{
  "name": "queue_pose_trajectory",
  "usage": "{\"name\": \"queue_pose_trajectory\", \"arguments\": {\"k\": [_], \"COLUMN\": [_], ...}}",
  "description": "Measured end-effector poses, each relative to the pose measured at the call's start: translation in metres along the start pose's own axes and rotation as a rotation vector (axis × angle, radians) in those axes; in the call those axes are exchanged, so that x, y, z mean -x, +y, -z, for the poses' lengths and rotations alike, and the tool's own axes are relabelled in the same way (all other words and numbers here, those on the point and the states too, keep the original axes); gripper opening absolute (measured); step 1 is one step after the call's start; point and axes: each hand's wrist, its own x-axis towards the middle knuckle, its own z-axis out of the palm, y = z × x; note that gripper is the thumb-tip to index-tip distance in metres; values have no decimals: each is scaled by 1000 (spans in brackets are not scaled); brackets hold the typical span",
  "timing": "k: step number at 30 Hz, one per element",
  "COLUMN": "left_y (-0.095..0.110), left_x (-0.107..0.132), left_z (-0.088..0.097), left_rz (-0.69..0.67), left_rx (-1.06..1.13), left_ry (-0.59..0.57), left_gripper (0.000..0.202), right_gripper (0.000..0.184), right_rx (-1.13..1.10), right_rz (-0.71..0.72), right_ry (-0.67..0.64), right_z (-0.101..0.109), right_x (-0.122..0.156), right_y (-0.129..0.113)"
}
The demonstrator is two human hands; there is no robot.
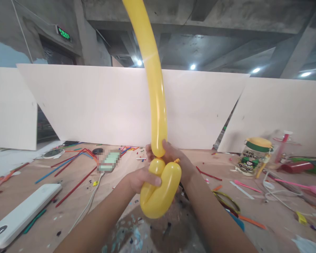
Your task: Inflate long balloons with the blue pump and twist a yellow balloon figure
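Note:
A long yellow modelling balloon [158, 102] rises from my hands past the top of the view. Its lower part is bent into a U-shaped loop, with the knotted tip sticking out at the right and a pinched twist just above. My left hand [144, 179] is closed around the loop, its thumb lying across the front. My right hand [172, 154] grips the balloon at the twist from behind and the right, thumb on the long upper section. Some of the fingers on both hands are hidden behind the balloon.
Uninflated balloons [76, 158] and scraps lie about the table. At left are a white power bank [26, 212] and a cabled phone [109, 161]; at right, a plastic jar [254, 156] and a red-handled pump [297, 166]. White boards [107, 105] stand behind.

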Motion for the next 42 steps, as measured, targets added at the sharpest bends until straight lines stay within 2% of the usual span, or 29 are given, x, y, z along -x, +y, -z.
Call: {"name": "queue_pose_trajectory", "arguments": {"k": [5,10,14,18,23,26,29,31,34,38,40,42], "left_y": [22,29,28,29,29,25,19,14,9,7,8,9], "left_x": [7,7,7,7,3,-1,-6,-9,-11,-11,-12,-11], "left_z": [-6,-10,-12,-12,-16,-21,-26,-28,-28,-28,-29,-31], "left_rz": [-47,-59,-79,-82,-84,-79,-124,-163,-196,-158,-140,-155], "left_rx": [-359,-651,-710,-672,-712,-757,-687,-567,-329,-17,43,-6], "left_ry": [247,316,318,332,428,461,476,487,448,347,340,375], "left_gripper": [49,43,43,32,28,26,31,35,40,50,55,56], "right_gripper": [27,32,31,26,20,26,36,35,24,15,14,18], "right_rx": [-74,-29,114,68,22,149,345,391,320,155,110,124], "right_rz": [3,64,42,90,197,204,221,293,407,469,500,491], "right_ry": [7,-10,43,138,103,171,323,378,370,398,406,419], "right_z": [5,2,3,7,13,13,13,14,17,18,17,16], "right_x": [-5,-3,-2,-4,-5,-5,-7,-9,-11,-12,-11,-10], "right_y": [-9,-9,-4,-7,-11,-8,-5,-4,-4,-4,-3,-3]}}
